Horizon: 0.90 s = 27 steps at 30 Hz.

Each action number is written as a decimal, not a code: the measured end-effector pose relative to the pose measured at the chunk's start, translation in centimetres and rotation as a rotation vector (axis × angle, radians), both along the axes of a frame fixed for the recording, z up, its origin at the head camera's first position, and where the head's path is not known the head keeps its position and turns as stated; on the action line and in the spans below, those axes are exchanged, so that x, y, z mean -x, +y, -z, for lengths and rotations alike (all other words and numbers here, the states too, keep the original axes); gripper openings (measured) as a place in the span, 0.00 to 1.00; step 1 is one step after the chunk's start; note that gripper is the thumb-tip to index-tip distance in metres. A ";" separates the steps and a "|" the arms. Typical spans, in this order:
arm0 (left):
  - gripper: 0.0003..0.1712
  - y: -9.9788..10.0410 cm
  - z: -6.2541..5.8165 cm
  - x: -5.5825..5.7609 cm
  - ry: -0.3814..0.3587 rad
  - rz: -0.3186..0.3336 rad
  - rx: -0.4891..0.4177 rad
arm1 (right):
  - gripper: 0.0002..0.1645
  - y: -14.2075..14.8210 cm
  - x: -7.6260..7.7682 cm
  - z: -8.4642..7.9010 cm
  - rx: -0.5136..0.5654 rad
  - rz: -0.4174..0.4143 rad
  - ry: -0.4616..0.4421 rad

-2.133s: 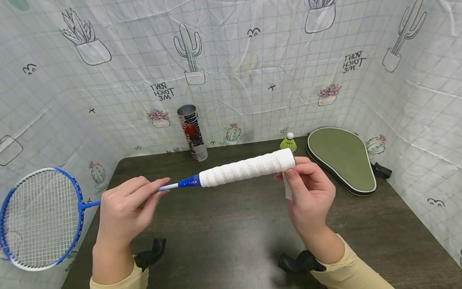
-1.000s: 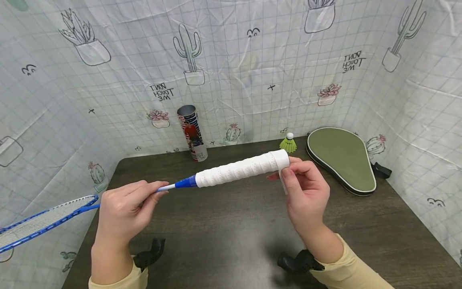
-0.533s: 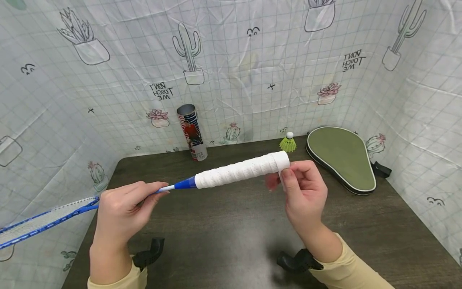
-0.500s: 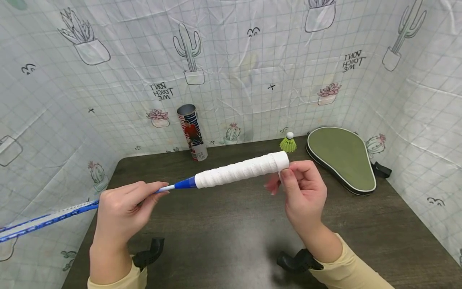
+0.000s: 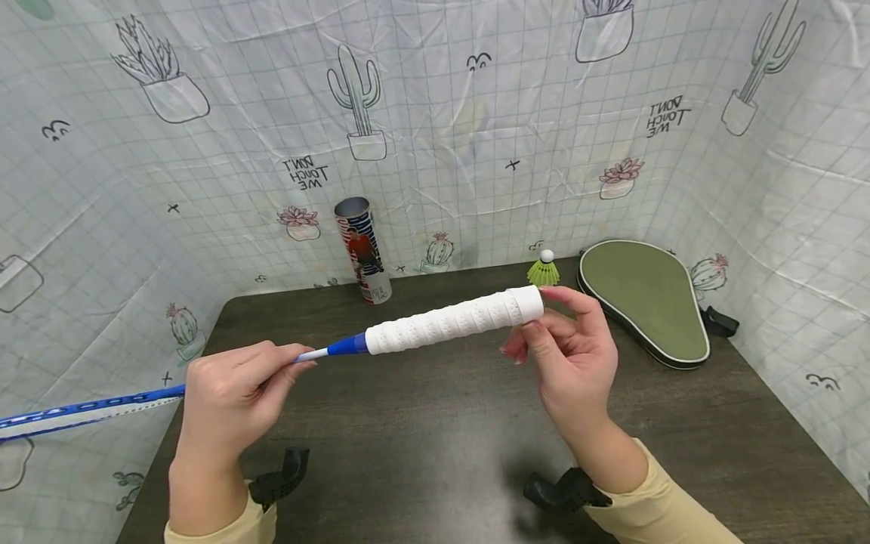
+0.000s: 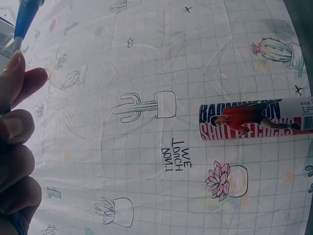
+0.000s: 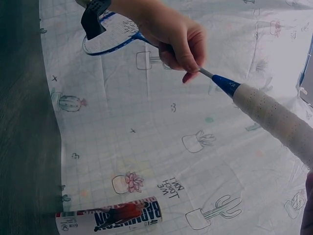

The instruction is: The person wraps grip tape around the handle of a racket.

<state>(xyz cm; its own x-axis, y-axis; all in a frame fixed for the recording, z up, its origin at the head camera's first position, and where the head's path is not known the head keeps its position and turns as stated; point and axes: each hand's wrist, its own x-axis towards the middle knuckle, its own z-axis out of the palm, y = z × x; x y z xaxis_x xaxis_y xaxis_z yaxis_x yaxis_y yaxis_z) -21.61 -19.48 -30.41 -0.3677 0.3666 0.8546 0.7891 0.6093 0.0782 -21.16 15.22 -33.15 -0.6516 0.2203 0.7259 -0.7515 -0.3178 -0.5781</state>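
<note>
A blue and white badminton racket [image 5: 348, 345] is held in the air across the middle of the head view. My left hand [image 5: 238, 385] pinches its thin shaft between thumb and fingers. White perforated grip tape [image 5: 448, 320] lies in overlapping turns round the handle, with a smooth band at the butt. At that end, my right hand [image 5: 581, 363] has its thumb under the handle and the index fingertip against the butt; the other fingers pass behind. The racket head [image 5: 136, 397] shows nearly edge-on at the left. In the right wrist view, the left hand [image 7: 173, 41] grips the shaft.
A printed shuttlecock tube [image 5: 363, 253] stands at the back of the dark table [image 5: 435, 446]. Toward the back right are a yellow shuttlecock [image 5: 543, 270] and a green paddle-shaped case [image 5: 639, 295]. A patterned white sheet [image 5: 435, 136] hangs round the table.
The racket has turned about its shaft, its head going from broad to nearly edge-on. The white strip hanging at the butt no longer shows. My right index finger has moved up to the butt.
</note>
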 end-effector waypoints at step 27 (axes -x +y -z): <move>0.20 0.6 -0.6 0.2 0.096 -0.055 -0.093 | 0.23 0.0 0.0 0.0 -0.071 0.042 -0.069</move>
<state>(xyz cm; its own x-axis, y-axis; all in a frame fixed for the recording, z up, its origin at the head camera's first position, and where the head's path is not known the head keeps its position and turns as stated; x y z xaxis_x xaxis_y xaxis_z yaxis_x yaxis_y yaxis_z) -21.77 -18.89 -29.83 -0.3000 0.2657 0.9162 0.7613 0.6454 0.0621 -21.20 15.26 -33.14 -0.6921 0.1983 0.6940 -0.7207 -0.2431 -0.6492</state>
